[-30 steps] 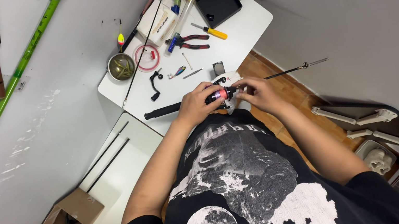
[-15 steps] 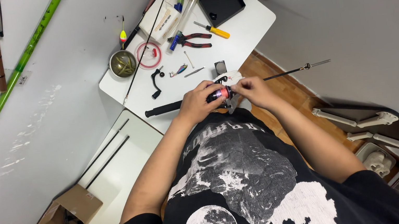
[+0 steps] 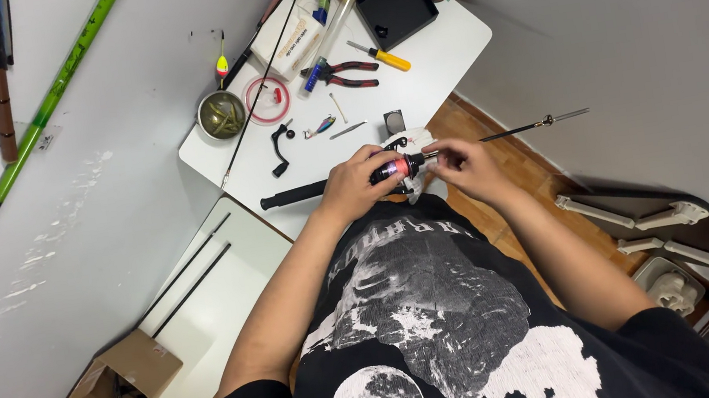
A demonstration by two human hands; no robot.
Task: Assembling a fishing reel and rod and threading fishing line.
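Note:
A black fishing rod [image 3: 293, 195] with a red band near its reel seat lies across the front edge of the white table [image 3: 437, 65]. My left hand [image 3: 354, 184] is closed around the rod at the red band. My right hand [image 3: 462, 164] pinches the rod just to the right of it, where the thin shaft [image 3: 540, 123] runs out past the table edge. A white reel part [image 3: 416, 138] sits under and between both hands, mostly hidden.
On the table lie red-handled pliers [image 3: 345, 74], a yellow screwdriver [image 3: 382, 57], a black tray [image 3: 396, 4], a bowl of small metal pieces [image 3: 222, 116], a red line spool [image 3: 268, 100] and a black crank handle [image 3: 280, 148]. A cardboard box [image 3: 116, 391] stands on the floor at left. A green rod [image 3: 42, 115] leans on the wall.
Both hands stay on the rod at the red band; the fingers of my right hand have shifted slightly along it. The view has barely moved.

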